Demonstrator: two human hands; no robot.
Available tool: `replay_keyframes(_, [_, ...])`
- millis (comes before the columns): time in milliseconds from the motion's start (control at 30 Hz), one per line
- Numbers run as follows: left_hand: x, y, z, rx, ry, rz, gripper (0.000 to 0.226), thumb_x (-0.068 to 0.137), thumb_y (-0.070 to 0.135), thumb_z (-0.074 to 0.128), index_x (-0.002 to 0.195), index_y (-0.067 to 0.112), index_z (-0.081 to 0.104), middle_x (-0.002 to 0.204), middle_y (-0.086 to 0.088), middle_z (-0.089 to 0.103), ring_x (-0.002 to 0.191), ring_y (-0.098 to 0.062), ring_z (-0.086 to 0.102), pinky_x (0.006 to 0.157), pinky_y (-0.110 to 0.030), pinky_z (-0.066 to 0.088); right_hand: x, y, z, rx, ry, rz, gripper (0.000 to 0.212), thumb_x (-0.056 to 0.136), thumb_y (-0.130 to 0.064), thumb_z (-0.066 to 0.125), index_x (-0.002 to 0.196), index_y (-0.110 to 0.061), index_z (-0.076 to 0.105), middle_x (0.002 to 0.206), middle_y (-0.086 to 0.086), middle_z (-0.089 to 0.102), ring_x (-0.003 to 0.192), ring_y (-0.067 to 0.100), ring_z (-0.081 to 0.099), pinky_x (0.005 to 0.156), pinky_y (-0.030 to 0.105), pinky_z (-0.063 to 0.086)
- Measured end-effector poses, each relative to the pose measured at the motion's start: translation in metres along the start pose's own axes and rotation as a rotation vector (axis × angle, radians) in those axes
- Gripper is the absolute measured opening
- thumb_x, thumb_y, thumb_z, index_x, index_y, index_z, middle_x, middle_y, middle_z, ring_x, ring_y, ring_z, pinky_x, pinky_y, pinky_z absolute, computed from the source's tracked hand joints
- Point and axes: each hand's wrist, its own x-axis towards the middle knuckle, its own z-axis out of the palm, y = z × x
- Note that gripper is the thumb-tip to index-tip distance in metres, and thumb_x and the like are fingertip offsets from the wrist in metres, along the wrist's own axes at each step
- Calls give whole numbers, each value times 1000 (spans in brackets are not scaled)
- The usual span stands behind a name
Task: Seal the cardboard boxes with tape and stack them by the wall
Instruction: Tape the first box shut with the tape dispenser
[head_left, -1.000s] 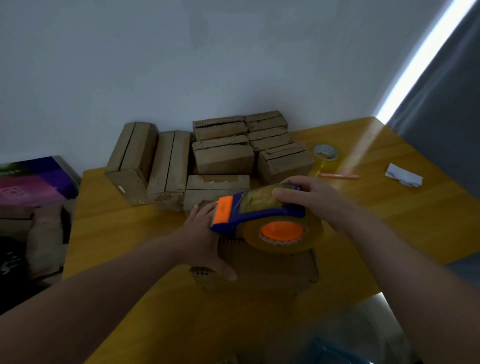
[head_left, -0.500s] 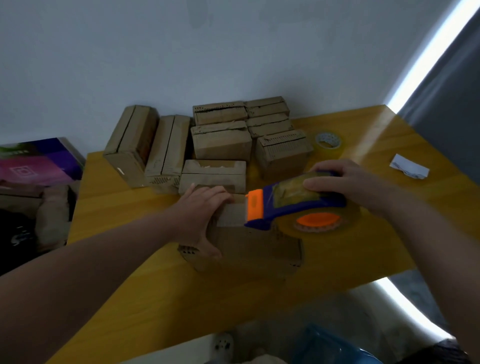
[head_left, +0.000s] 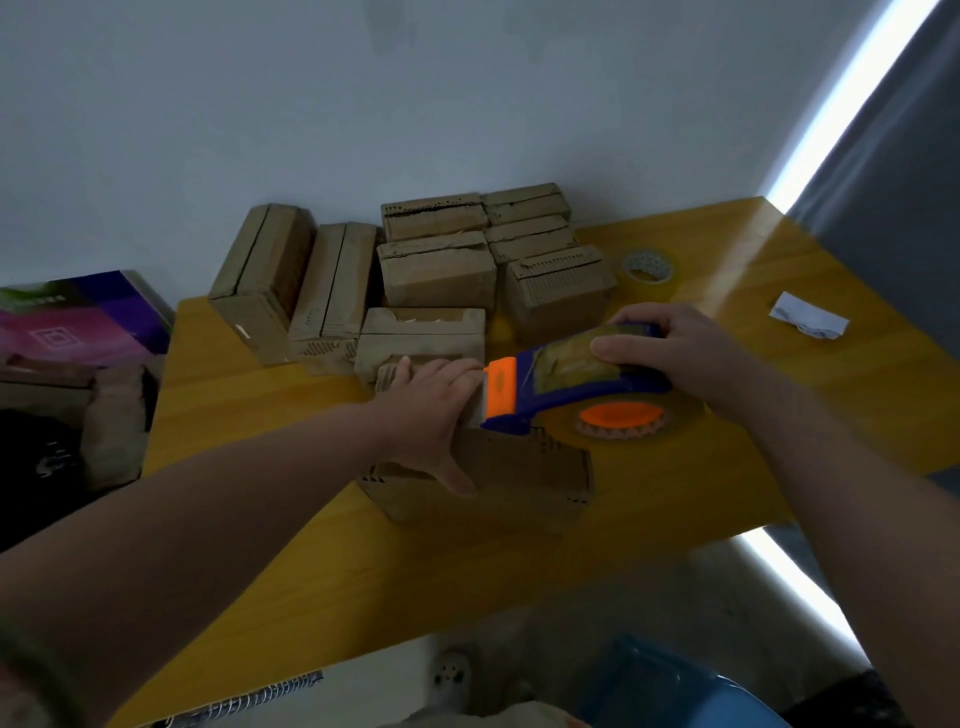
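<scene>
Though dim, perforated brown cardboard box (head_left: 524, 470)

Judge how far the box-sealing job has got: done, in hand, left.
Done: a group of cardboard boxes sits by the wall. In hand: the left hand presses on the near box while the right hand grips the tape dispenser over its top. Left: finish this seam and move the box to the wall; whether the others are taped is unclear.

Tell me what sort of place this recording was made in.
Likely a room in a home or small office used for packing: a yellow wooden table against a plain wall, small cardboard boxes piled by it, and a grey curtain beside a strip of daylight.
</scene>
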Motion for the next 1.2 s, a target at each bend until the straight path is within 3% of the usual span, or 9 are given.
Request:
replay_keyframes(167, [-3,-2,-1,44,11,-5,129,55,69,76,151,27,2,160,4,1,146,-24,3,116,-59,0,-5,1,-8,-51,-69,27,42,64,-47,80,90,-16,67,80,-1,66,68,9,66,60,21,51])
replay_keyframes(300, [-17,-21,1,53,-4,-53,125,54,69,77,149,28,7,158,4,4,144,-24,8,117,-55,7,-11,23,-36,-179,-1,117,50,55,-61,69,90,-26,70,100,2,66,88,21,64,74,34,49])
replay_keyframes(400, [-18,-21,-2,88,-43,-40,126,57,68,76,151,24,4,159,2,1,145,-26,6,117,-55,4,-12,38,-38,-216,-12,125,30,71,-51,76,85,-25,71,93,7,68,86,29,66,77,44,52])
replay_keyframes(500, [-14,-16,-6,113,-78,-37,128,57,68,76,151,25,0,159,0,0,146,-26,4,117,-57,3,-9,43,-35,-218,10,98,16,82,-35,73,83,-19,70,89,12,68,81,30,66,71,41,51])
replay_keyframes(700, [3,17,-7,139,-63,-24,129,62,70,72,152,25,-9,160,-2,-2,147,-26,2,113,-60,-6,-8,42,-29,-233,28,75,32,70,-50,72,77,-19,67,83,10,65,77,28,64,66,38,47])
replay_keyframes(867, [10,36,-2,157,-38,-9,133,61,75,68,151,20,-13,160,0,-9,147,-23,-5,111,-58,-10,-11,46,-7,-174,17,82,19,85,-36,70,74,-21,65,73,1,63,67,14,62,61,28,46])
replay_keyframes(1067, [9,35,4,192,-61,-9,134,63,79,62,149,18,-21,159,-2,-18,147,-23,-13,112,-58,-9,-26,44,-16,-131,-24,120,23,81,-48,71,79,-25,67,76,-5,65,65,4,63,58,18,46])
replay_keyframes(1133, [11,34,6,194,-67,-10,134,64,79,61,148,18,-23,159,-2,-20,146,-23,-14,112,-57,-10,-31,41,-28,-137,-33,125,31,80,-51,70,86,-21,69,79,1,67,71,8,65,64,20,48])
replay_keyframes(1200, [11,33,7,210,-66,-13,134,64,80,60,148,17,-24,159,-3,-20,146,-24,-14,112,-58,-10,-34,39,-44,-172,-33,140,42,76,-56,72,93,-17,70,89,8,68,82,21,66,75,32,49])
